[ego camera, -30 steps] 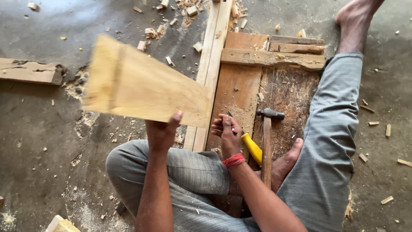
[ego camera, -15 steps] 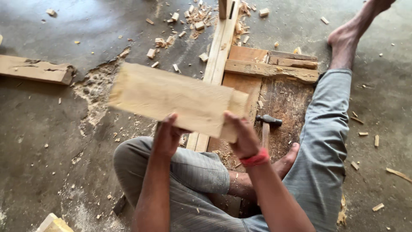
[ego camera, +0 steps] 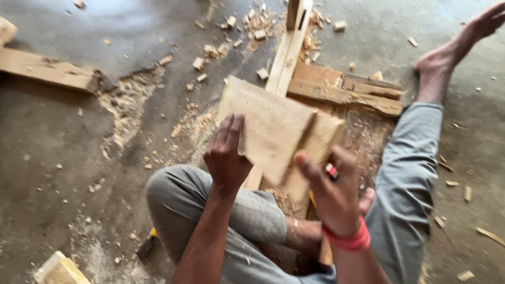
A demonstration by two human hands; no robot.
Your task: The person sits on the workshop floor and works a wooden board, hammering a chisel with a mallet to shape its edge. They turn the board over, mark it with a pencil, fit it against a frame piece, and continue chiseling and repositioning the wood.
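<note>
- Head view, what could go wrong: I have the pale wooden board [ego camera: 273,129] lifted off the floor, tilted, above my lap. My left hand [ego camera: 227,158] lies flat against its near-left edge, fingers straight, pressing more than gripping. I judge it could slide off that hand and drop on my folded leg or bare foot [ego camera: 447,52].
- My right hand [ego camera: 331,192] is blurred at the board's lower right corner, fingers half curled. I cannot tell whether it has actually closed on the wood. If it hasn't, the board hangs on one flat palm.
- A long wooden strip [ego camera: 288,50] and stacked planks [ego camera: 344,89] lie just beyond. A swing of the board could knock them. Loose chips and sawdust [ego camera: 126,105] on the concrete floor [ego camera: 63,158] offer poor footing.
- How the board looks: light, raw-cut timber, broad flat face towards me, roughly rectangular. A darker groove or shadow line runs near its right end. The edges look unsanded, so splinters are a risk to bare palms.
</note>
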